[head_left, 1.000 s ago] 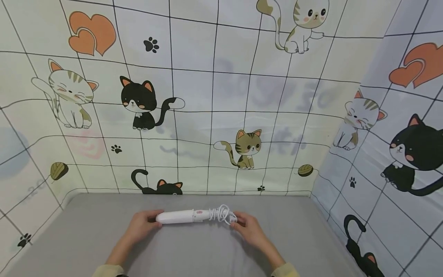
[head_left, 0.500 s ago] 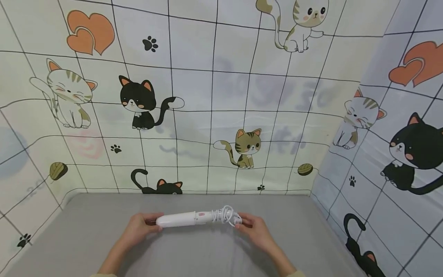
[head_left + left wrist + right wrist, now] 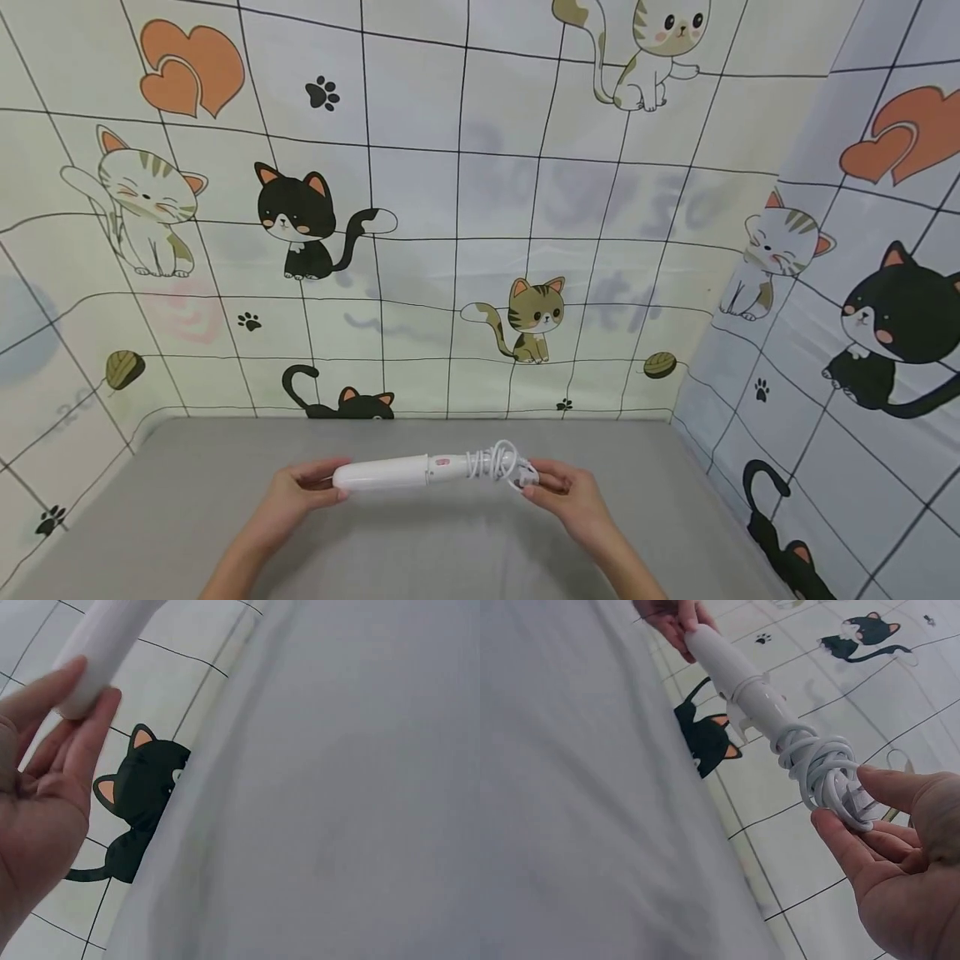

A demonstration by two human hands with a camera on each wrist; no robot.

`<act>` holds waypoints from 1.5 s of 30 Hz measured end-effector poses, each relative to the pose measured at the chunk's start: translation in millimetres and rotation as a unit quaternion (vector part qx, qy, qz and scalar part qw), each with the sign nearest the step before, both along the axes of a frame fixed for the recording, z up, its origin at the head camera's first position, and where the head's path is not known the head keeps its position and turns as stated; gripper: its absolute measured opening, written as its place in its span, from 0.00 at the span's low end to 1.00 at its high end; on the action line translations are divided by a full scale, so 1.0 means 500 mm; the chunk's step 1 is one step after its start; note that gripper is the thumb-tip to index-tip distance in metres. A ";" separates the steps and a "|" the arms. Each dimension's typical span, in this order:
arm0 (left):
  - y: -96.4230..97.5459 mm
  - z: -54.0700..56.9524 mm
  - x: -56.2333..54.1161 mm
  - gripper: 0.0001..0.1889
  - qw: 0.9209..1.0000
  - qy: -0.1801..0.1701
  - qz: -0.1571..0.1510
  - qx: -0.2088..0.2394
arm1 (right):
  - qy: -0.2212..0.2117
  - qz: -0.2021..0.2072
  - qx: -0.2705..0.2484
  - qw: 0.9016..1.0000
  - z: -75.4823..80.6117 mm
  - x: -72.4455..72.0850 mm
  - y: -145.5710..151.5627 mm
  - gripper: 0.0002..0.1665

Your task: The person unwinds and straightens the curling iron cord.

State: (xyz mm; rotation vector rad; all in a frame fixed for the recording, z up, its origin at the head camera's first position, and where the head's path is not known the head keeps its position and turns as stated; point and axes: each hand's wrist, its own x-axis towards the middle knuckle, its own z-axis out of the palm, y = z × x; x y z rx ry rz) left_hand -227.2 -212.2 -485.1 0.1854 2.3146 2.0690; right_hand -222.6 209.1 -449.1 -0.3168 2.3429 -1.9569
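Head view: white hair-styling iron, or something close to it (image 3: 390,472), lies crosswise between two hands, nearer the back edge of the grey table (image 3: 420,550) than the camera side. Shadow below suggests it is held clear of the surface. Right end slightly higher.

Left hand (image 3: 288,504): thumb and fingers pinch the smooth rounded tip. Right hand (image 3: 573,500): thumb and fingertips pinch the other end, where the white cord (image 3: 495,461) is coiled round the handle; plug (image 3: 857,799) just at the thumb in the right wrist view. Hands well apart, the iron spanning the gap.

Step in hand, my reading: a level two-handed carry or presentation. Next move calls for both pinches acting together; right side wants more care, since loose coils could slip there.

Room: bare tabletop toward the left and right edges and in front. Least room behind, where the cat-printed sheet (image 3: 420,275) rises at the back edge. Front edge out of frame.
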 end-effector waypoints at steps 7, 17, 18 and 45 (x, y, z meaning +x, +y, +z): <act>0.009 0.018 0.019 0.26 0.996 -0.005 -0.041 0.082 | -0.029 0.005 -0.033 0.999 0.037 0.029 0.007 0.31; 0.029 0.033 0.033 0.26 0.993 0.017 -0.078 0.082 | -0.033 0.003 -0.039 0.999 0.051 0.043 -0.004 0.28; 0.030 0.033 0.034 0.26 0.994 0.015 -0.079 0.080 | -0.033 0.002 -0.039 0.999 0.049 0.044 -0.005 0.28; 0.034 0.030 0.046 0.26 0.989 0.057 -0.068 0.121 | 0.013 -0.028 -0.019 0.999 0.046 0.047 -0.038 0.25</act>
